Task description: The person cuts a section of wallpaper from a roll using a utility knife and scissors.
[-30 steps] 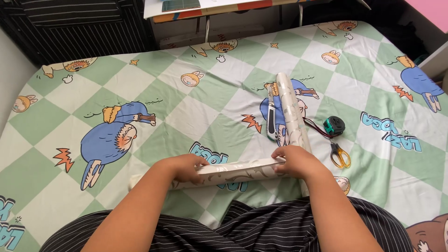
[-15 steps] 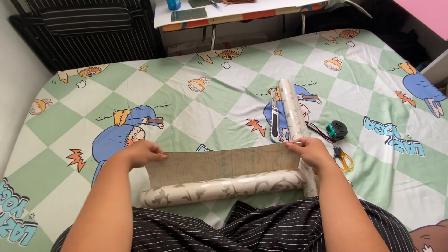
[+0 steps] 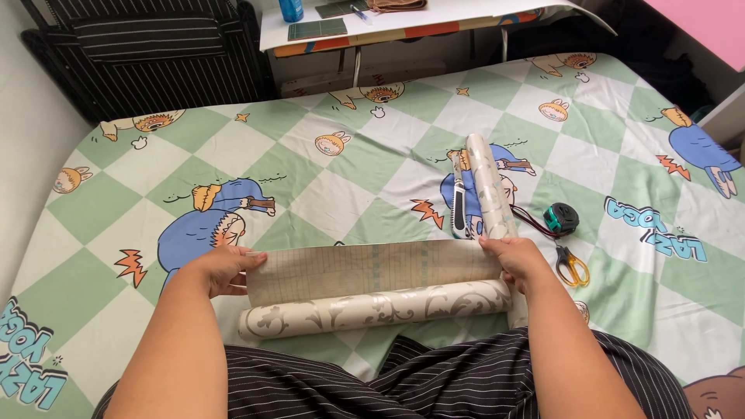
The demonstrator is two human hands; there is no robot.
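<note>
A roll of patterned beige wallpaper (image 3: 380, 308) lies across the bed in front of my lap. Its loose end (image 3: 372, 268) is pulled out flat away from me, showing a gridded brown backing. My left hand (image 3: 225, 268) pinches the left edge of that sheet. At the right edge, my right hand (image 3: 516, 260) grips the sheet. A second rolled wallpaper (image 3: 487, 192) lies lengthwise beyond my right hand, pointing away from me.
A utility knife (image 3: 458, 203) lies beside the second roll. A dark tape measure (image 3: 560, 218) and yellow-handled scissors (image 3: 570, 266) sit right of my right hand. The green checked cartoon bedsheet (image 3: 310, 178) covers the bed. A white desk (image 3: 403, 15) stands beyond it.
The sheet has been unrolled farther away from me, and the roll has come closer to my lap. Both hands moved outward to the sheet's edges.
</note>
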